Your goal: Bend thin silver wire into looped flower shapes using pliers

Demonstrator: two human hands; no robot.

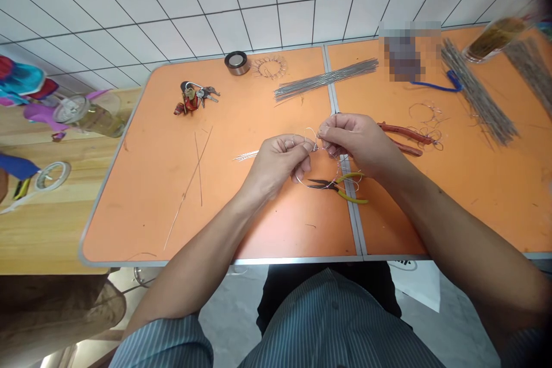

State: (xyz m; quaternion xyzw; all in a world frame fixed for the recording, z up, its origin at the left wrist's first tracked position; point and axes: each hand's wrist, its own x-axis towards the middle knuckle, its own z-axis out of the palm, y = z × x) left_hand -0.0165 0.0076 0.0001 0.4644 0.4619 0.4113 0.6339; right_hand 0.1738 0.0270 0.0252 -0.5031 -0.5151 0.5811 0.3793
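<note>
A thin wire ring with small loops (337,168) hangs between my two hands, over the orange table (254,218). My left hand (287,161) pinches its left side with thumb and fingers. My right hand (351,135) is closed on the wire at the upper right, close to the left fingertips. Just below the hands lie yellow-handled pliers (345,187), partly behind the ring. Red-handled pliers (407,133) rest beyond my right hand, which hides part of them. Short wires (246,156) stick out to the left of my left hand.
Wire bundles (325,79) (478,92) lie toward the back and right. A tape roll (237,62), a looped wire ring (269,67) and keys (196,96) sit at the back left. Two loose wires (185,191) cross on the left. A glass jar (495,40) stands back right.
</note>
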